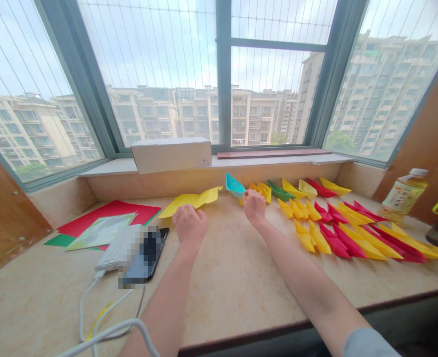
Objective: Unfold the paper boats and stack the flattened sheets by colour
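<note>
Beyond the white cable (103,333) nearest me, my left hand (189,224) lies loosely curled on the creased yellow paper sheet (191,199), apparently pinning it, while my right hand (254,206) pinches the teal folded-paper boat (235,186), lined up left of the far row of coloured paper boats (308,189).

Right hand (255,206) at teal boat (234,186)

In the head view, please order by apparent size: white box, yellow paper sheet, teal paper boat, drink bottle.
1. white box, largest
2. yellow paper sheet and drink bottle: too alike to rank
3. teal paper boat, smallest
</note>
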Motion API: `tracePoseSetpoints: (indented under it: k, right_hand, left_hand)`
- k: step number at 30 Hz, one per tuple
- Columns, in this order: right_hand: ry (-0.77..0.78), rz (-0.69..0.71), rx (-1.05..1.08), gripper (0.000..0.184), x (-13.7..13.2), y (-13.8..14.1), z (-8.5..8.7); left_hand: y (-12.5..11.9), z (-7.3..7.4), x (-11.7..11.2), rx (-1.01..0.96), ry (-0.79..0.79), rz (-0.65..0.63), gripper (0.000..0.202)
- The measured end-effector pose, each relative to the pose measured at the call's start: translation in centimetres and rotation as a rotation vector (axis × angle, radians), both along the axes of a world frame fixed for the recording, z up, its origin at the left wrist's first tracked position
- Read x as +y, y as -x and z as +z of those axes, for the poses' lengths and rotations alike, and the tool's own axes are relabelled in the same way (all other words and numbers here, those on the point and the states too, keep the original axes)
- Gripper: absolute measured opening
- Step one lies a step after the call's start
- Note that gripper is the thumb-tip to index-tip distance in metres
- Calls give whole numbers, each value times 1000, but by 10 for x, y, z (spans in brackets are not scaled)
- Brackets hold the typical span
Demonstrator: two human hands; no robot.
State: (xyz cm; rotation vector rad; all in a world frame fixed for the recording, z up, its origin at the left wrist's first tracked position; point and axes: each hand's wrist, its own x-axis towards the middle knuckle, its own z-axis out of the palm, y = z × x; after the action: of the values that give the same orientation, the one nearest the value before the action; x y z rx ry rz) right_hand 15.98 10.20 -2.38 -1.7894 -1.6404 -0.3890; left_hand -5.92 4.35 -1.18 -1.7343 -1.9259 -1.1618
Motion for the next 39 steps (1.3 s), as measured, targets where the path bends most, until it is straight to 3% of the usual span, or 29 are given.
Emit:
tracePoseSetpoints:
  k: [2, 5, 7, 9, 11, 13, 15, 18, 22, 25, 33, 39]
  right_hand:
    - [-74, 8, 68, 34, -9, -3, 8]
    - [-244, 197, 241, 30, -28, -2, 16]
    - [-327, 378, 344, 26, -44, 3, 15]
    - [-364, 516, 397, 20, -62, 10, 12]
    - [-381, 605, 382, 14, -79, 16, 8]
    - [-389, 672, 294, 10, -92, 22, 6]
    - [-400, 723, 170, 9, -101, 28, 7]
    - [-413, 774, 27, 10, -108, 37, 9]
    - [-424, 777, 16, 10, -113, 44, 9]
    - [-427, 764, 16, 9, -115, 44, 9]
    - [-425, 797, -169, 12, -125, 49, 10]
    - [-439, 795, -273, 13, -132, 54, 13]
  left_hand:
    - [-1, 0, 2, -56, -36, -90, 20]
    - [-10, 0, 4, -261, -72, -416, 27]
    - [-20, 0, 3, -563, 0, -616, 41]
    - [-29, 3, -1, -999, 90, -786, 53]
    - [-36, 6, -6, -1337, 116, -956, 59]
    - [-40, 10, -11, -1550, 112, -1067, 59]
    - [-42, 14, -15, -1678, 99, -1082, 56]
    - [-40, 19, -19, -1795, 63, -1007, 55]
    - [-34, 25, -22, -1891, 82, -1055, 65]
    - [-33, 27, -23, -1910, 112, -1075, 62]
    - [-37, 29, -24, -1916, 104, -888, 65]
    - [-38, 36, -28, -1903, 66, -954, 57]
